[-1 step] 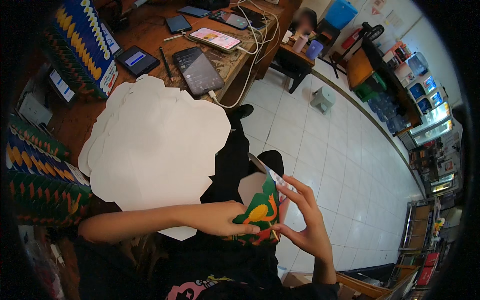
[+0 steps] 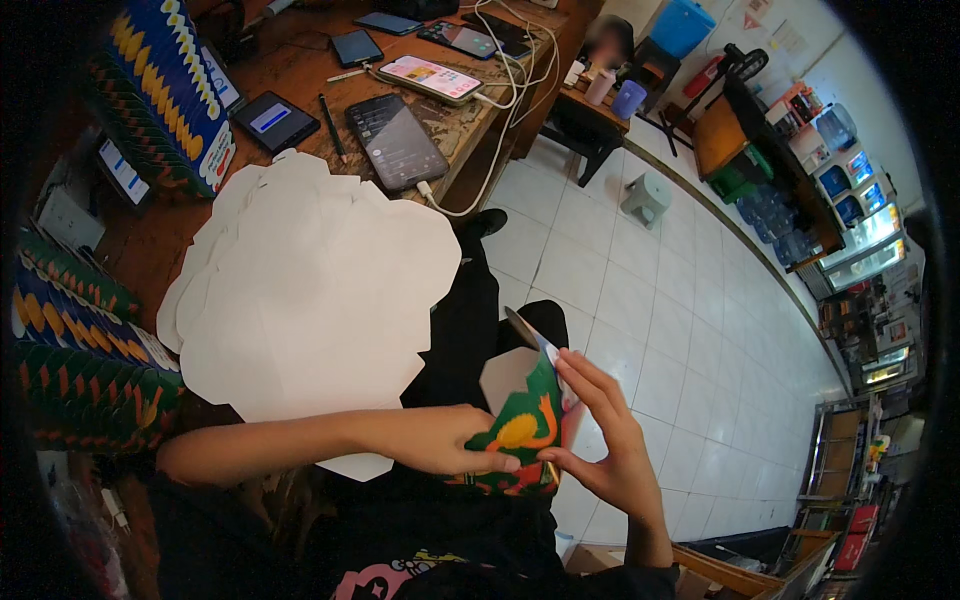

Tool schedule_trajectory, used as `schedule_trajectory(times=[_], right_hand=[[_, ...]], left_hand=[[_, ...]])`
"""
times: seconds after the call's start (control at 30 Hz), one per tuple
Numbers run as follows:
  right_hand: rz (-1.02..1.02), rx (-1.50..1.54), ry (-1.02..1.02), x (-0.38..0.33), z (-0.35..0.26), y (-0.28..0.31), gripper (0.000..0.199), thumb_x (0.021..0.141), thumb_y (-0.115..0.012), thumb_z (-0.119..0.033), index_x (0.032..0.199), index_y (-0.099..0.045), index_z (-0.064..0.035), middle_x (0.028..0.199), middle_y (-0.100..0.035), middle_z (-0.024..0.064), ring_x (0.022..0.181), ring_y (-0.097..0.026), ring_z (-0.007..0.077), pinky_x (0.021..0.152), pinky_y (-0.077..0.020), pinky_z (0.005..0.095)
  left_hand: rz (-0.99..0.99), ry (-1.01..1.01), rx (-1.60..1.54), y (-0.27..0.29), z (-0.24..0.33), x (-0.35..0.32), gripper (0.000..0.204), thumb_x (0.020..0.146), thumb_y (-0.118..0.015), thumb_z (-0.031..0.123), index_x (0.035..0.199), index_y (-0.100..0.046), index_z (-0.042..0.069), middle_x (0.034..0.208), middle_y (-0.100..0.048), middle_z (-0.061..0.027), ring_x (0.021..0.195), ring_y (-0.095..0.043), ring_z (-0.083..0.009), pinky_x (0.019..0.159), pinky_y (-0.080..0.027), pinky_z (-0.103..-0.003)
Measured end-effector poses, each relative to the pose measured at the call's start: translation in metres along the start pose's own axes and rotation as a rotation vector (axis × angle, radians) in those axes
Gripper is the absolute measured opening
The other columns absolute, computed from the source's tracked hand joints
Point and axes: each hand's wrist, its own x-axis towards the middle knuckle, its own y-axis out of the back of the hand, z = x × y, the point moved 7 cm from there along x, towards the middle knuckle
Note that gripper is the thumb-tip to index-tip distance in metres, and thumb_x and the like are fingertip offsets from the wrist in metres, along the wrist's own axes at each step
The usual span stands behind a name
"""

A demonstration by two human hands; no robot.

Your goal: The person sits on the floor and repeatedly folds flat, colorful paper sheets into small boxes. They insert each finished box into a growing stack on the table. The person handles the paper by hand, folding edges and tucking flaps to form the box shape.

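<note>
A printed paper food carton [image 2: 526, 415], green with orange and yellow figures, is held over my lap, its flaps standing partly open and its pale inside showing. My left hand [image 2: 447, 440] grips its left side, thumb across the printed front. On the other side my right hand [image 2: 612, 445] has its fingers along the right panel and its thumb at the front corner. To the left, a stack of white scalloped card blanks [image 2: 310, 290] lies flat, partly under my left forearm. The carton's base is partly hidden.
Nested printed cartons [image 2: 165, 95] stand on the wooden table [image 2: 290, 70], with another stack [image 2: 85, 395] nearer me. Several phones, including a black one [image 2: 397, 142], a pencil [image 2: 333, 128] and white charging cables [image 2: 520, 95] lie there. A grey stool [image 2: 647, 198] stands on tiles.
The fingers of my right hand have shifted slightly left and straightened against the carton's right panel. Its upper flap has tilted a little. My left hand has barely moved.
</note>
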Motion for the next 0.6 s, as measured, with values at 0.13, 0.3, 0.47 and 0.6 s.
schedule_trajectory(times=[0.13,0.3,0.47,0.6], right_hand=[[-0.068,-0.048,0.066,0.007,0.000,-0.009,0.071,0.072,-0.072,-0.014,0.134,-0.038,-0.0118,0.141,-0.034,0.0111,0.130,-0.032,0.0292,0.106,-0.0250,0.0445],[-0.099,0.150,0.048,0.003,0.006,-0.013,0.057,0.075,-0.069,-0.013,0.127,-0.048,-0.0091,0.132,-0.046,0.0101,0.123,-0.042,0.0279,0.106,-0.0273,0.0430],[-0.132,0.213,0.004,-0.007,0.012,-0.018,0.044,0.076,-0.068,-0.010,0.119,-0.056,-0.0095,0.121,-0.056,0.0075,0.119,-0.048,0.0253,0.104,-0.0307,0.0424],[-0.044,0.194,0.032,-0.012,0.010,-0.014,0.037,0.078,-0.066,-0.009,0.114,-0.061,-0.0102,0.115,-0.060,0.0061,0.115,-0.052,0.0237,0.102,-0.0343,0.0418]], left_hand=[[0.023,-0.122,0.056,0.002,0.007,0.001,0.043,0.093,-0.046,0.038,0.085,-0.054,-0.003,0.059,-0.051,-0.0046,0.052,-0.050,-0.0140,0.048,-0.042,-0.029],[0.025,-0.145,0.085,-0.004,0.005,0.004,0.043,0.093,-0.046,0.038,0.082,-0.054,-0.002,0.062,-0.052,-0.0068,0.057,-0.052,-0.0156,0.053,-0.044,-0.031],[-0.038,-0.060,0.141,-0.009,-0.003,0.004,0.044,0.093,-0.045,0.040,0.087,-0.055,-0.003,0.068,-0.056,-0.0091,0.062,-0.055,-0.0186,0.060,-0.045,-0.033],[0.000,-0.087,0.224,-0.005,0.000,0.006,0.048,0.092,-0.044,0.044,0.097,-0.056,-0.003,0.073,-0.057,-0.0098,0.064,-0.055,-0.0190,0.060,-0.045,-0.032]])
